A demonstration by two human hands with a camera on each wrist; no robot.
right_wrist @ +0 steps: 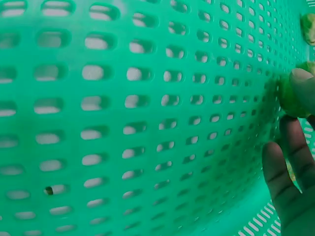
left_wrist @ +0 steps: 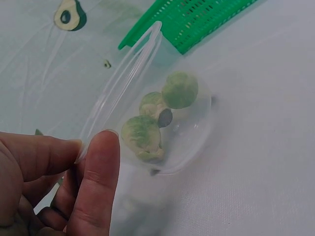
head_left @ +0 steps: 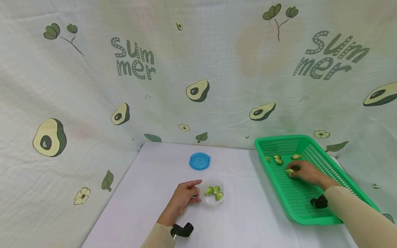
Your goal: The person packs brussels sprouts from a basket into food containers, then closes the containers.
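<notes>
My left hand (head_left: pixel 185 195) pinches the rim of a clear plastic bowl (left_wrist: pixel 192 152) between thumb and finger. Three Brussels sprouts (head_left: pixel 209 191) lie inside it. Over in the green basket (head_left: pixel 280 193), my right hand (head_left: pixel 305 172) pinches a Brussels sprout (head_left: pixel 289 171) with its fingertips. Part of that hand falls outside the right wrist view, where the held sprout (right_wrist: pixel 291 98) shows at the right edge. Several other sprouts (head_left: pixel 278 161) are scattered toward the basket's far end.
A blue round lid (head_left: pixel 200 161) lies on the white table (head_left: pixel 161 168) beyond the bowl. Behind the table hangs a cloth (head_left: pixel 223 131) printed with avocados and lettering. The basket's raised slotted walls surround my right hand.
</notes>
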